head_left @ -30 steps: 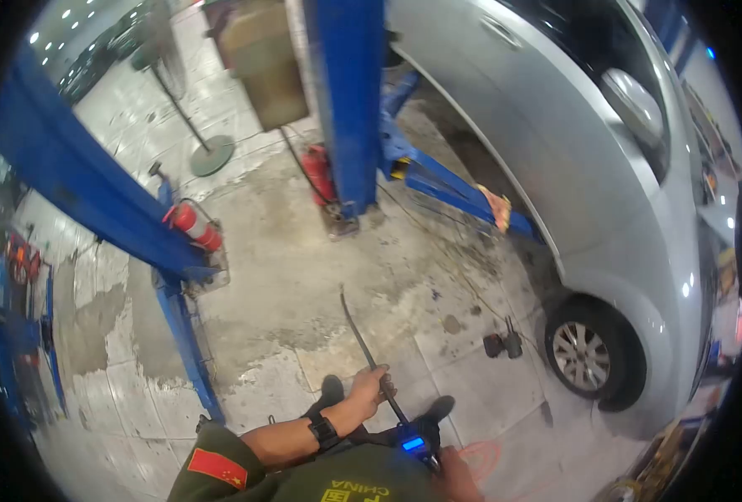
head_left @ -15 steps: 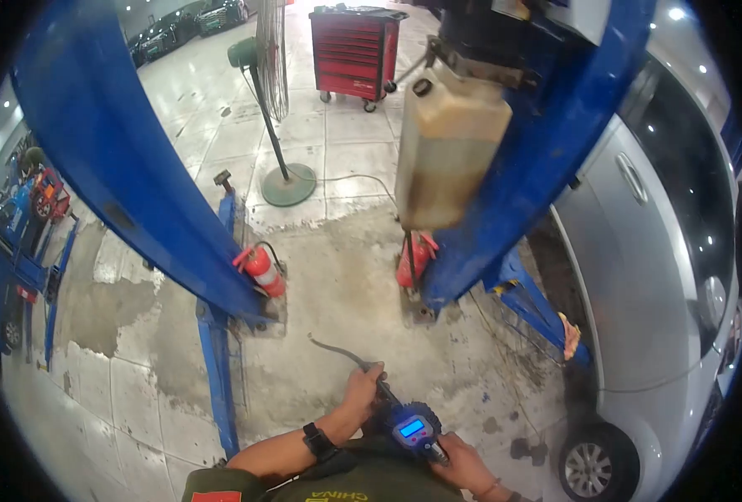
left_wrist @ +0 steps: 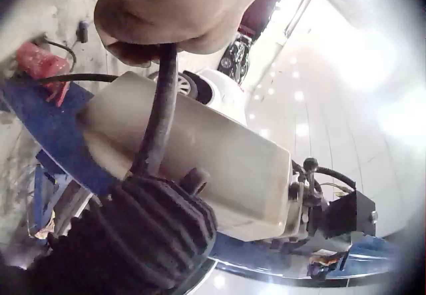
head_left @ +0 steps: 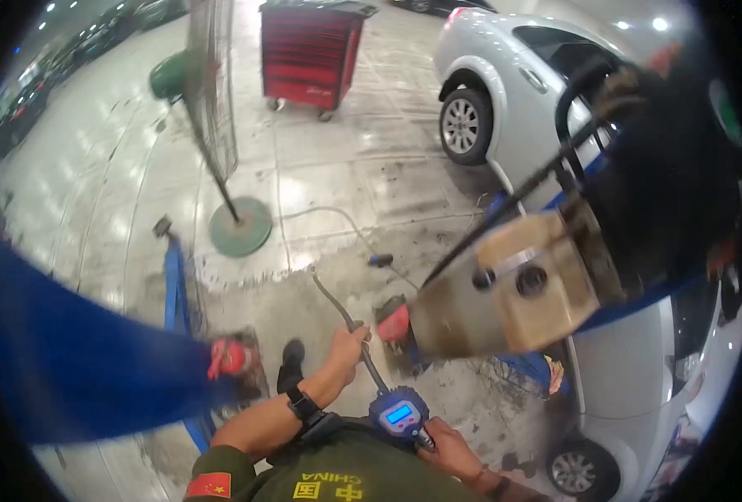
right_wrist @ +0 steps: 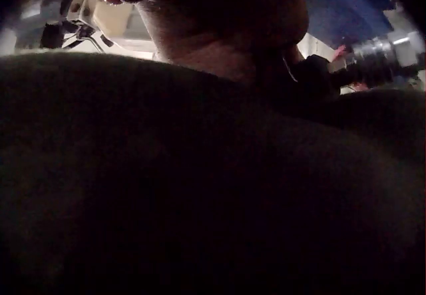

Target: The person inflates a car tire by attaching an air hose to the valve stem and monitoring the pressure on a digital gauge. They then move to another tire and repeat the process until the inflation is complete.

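Black hose (head_left: 333,302), curled in my left fingers (head_left: 358,333); gauge (head_left: 399,414), held in my right fingers (head_left: 441,431), handles best unkinked.

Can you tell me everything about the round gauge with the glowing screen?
The gauge has a chunky, bumpy dark cover that looks like rubber. Its screen is lit bright blue, but the writing is too small to read. Small reddish buttons sit below it. A shiny, metal-looking end sticks out beside the right hand, which holds the gauge. A dark hose runs from its other side to the left hand. It is held up in front of the green shirt, screen facing up.
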### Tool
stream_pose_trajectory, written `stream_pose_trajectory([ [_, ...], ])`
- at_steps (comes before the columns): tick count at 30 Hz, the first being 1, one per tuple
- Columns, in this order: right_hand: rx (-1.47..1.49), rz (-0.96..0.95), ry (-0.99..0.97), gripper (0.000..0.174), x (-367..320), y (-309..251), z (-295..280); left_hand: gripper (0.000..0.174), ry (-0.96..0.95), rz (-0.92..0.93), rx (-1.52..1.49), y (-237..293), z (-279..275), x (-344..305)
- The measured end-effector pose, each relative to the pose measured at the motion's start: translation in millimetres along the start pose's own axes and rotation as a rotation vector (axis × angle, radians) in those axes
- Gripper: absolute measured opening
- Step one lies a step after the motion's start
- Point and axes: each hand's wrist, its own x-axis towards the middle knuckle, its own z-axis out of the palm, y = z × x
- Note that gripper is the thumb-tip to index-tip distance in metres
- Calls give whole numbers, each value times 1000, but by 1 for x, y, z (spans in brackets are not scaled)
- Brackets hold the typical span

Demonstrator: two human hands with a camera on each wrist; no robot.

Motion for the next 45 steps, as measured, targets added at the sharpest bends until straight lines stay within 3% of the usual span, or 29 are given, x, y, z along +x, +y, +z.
stream_pose_trajectory([
  [2, 18, -119, 74, 36, 41, -26, -2, 13, -59, -17, 34, 49, -5, 35],
  [5, 62, -108, 183, 36, 85, -53, -8, 14, -168, -57, 67, 111, 7, 96],
  [10, 244, 163, 245, 38, 144, -114, -53, 11, -239, -140, 174, 189, 62, 183],
  [15, 299, 252, 356, 40, 218, -119, -69, 10, -324, -137, 200, 231, 127, 297],
  [17, 348, 178, 560, 30, 257, -118, -81, 12, -272, -145, 220, 246, 152, 348],
  [22, 485, 315, 543, 28, 328, -120, -119, 13, -366, -116, 362, 298, 188, 457],
  [24, 452, 341, 560, 28, 351, -119, -142, 12, -254, -127, 318, 325, 213, 487],
  [27, 411, 334, 694, 31, 382, -120, -175, 13, -310, -160, 308, 352, 247, 567],
  [29, 539, 401, 715, 36, 403, -122, -188, 15, -342, -147, 258, 370, 269, 620],
  [32, 603, 366, 849, 39, 458, -124, -236, 19, -275, -135, 215, 406, 317, 685],
  [37, 438, 495, 722, 40, 561, -101, -312, 34, -318, -141, 176, 494, 380, 828],
  [39, 430, 508, 666, 40, 600, -99, -352, 42, -320, -35, 275, 550, 395, 882],
  [41, 280, 347, 704, 39, 634, -87, -383, 43, -244, 70, 241, 605, 410, 947],
  [45, 386, 408, 651, 37, 695, -75, -447, 28, -26, 27, 164, 708, 436, 1016],
])
